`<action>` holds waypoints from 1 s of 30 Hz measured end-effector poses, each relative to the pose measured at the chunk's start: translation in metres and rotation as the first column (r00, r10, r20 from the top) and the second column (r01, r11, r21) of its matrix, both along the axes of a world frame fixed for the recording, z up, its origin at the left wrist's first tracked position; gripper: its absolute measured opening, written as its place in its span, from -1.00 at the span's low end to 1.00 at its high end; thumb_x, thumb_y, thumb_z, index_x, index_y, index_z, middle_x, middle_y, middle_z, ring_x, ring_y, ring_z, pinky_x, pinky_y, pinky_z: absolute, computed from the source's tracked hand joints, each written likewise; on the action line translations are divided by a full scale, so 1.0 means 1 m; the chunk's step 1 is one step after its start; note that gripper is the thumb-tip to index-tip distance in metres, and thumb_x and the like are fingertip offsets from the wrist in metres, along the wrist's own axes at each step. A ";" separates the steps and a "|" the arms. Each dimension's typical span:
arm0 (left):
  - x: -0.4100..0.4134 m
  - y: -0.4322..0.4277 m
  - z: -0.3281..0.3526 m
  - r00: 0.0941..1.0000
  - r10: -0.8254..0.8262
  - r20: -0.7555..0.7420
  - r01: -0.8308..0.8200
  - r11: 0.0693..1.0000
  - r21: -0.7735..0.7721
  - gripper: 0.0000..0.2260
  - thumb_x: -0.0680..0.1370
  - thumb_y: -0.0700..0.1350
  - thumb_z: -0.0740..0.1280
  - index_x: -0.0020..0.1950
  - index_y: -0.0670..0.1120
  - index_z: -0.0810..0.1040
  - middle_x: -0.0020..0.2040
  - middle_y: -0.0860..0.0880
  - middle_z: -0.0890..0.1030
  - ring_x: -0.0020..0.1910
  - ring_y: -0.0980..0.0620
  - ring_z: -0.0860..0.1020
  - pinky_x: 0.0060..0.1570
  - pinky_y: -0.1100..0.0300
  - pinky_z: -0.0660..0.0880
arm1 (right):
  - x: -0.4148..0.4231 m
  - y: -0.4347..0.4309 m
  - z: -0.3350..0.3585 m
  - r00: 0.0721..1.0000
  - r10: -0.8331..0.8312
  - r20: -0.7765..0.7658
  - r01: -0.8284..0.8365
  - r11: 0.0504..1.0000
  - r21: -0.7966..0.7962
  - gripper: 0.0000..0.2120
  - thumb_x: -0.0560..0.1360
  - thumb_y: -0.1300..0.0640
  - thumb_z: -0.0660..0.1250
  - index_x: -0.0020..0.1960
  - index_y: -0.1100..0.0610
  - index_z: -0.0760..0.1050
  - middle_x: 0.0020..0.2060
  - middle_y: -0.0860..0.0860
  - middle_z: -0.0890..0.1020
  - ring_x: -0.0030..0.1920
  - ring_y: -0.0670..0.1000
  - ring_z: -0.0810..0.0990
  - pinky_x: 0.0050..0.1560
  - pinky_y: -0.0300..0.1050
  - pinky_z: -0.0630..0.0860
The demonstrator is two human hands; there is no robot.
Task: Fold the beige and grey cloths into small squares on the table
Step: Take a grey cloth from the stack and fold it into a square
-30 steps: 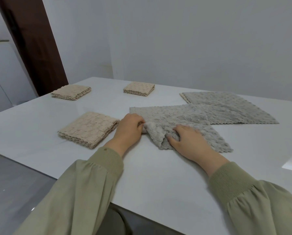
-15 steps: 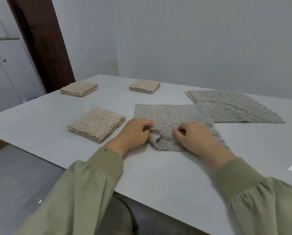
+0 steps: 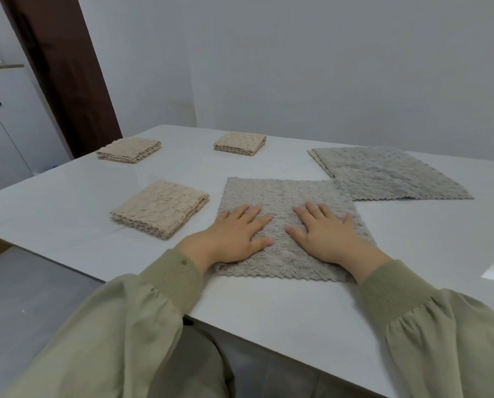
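Observation:
A grey cloth (image 3: 280, 193) lies spread flat on the white table (image 3: 268, 305) right in front of me. My left hand (image 3: 237, 234) presses on its left half with straight fingers. My right hand (image 3: 323, 234) presses flat on its right half. Behind it to the right lie more unfolded grey cloths (image 3: 383, 173), stacked flat. Three beige cloths are folded into squares: one near left (image 3: 159, 208), one far left (image 3: 129, 149), one at the far middle (image 3: 240, 143).
A dark wooden door frame (image 3: 62, 70) and white cabinet (image 3: 7, 127) stand to the left beyond the table. A grey wall runs behind the table. The table's near edge (image 3: 268, 337) runs diagonally above my lap.
Both hands pinched the bunched near edge of the grey cloth before; they have since let go and pulled it smooth, and both palms lie flat on it.

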State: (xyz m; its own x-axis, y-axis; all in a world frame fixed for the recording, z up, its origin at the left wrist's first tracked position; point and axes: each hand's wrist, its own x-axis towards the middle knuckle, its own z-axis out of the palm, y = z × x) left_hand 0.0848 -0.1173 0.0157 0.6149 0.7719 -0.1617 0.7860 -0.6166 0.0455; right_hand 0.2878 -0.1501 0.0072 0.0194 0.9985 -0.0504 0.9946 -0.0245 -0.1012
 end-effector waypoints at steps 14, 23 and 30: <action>0.005 0.015 0.051 0.984 0.162 0.072 -0.165 0.986 0.038 -0.62 0.61 0.11 0.15 0.35 -0.02 0.43 0.30 -0.02 0.51 0.23 -0.02 0.47 0.21 0.06 0.42 | -0.012 0.006 0.024 0.990 -0.037 0.135 0.032 0.999 0.034 -0.49 0.56 -0.15 -0.02 0.44 0.02 0.21 0.41 0.06 0.32 0.41 0.15 0.24 0.37 0.35 0.12; 0.046 0.075 0.036 0.966 0.258 0.013 -0.258 0.959 0.117 -0.78 0.60 -0.08 0.14 0.13 -0.12 0.51 0.05 -0.07 0.55 0.00 -0.07 0.52 -0.14 0.13 0.42 | 0.004 0.047 0.052 0.997 -0.005 0.071 0.003 1.000 0.023 -0.77 0.56 0.03 0.15 -0.06 0.15 0.50 -0.20 0.04 0.57 -0.24 0.02 0.51 -0.24 -0.14 0.45; 0.039 0.109 0.012 0.851 0.357 0.385 -0.453 0.870 0.196 -0.71 0.60 -0.12 0.13 -0.31 -0.13 0.40 -0.30 -0.04 0.46 -0.25 -0.10 0.46 -0.35 0.19 0.30 | 0.028 0.089 0.026 0.982 -0.144 0.119 0.116 0.970 0.215 -0.65 0.60 0.08 0.02 0.32 0.17 0.36 0.26 0.14 0.46 0.28 0.18 0.39 0.30 0.12 0.31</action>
State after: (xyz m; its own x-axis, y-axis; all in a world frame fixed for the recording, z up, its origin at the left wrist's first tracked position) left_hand 0.1237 -0.0079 0.0282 0.2167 0.9458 0.2420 0.9362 -0.2716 0.2229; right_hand 0.3155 -0.0607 0.0328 0.1421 0.9756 0.1676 0.9891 -0.1467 0.0151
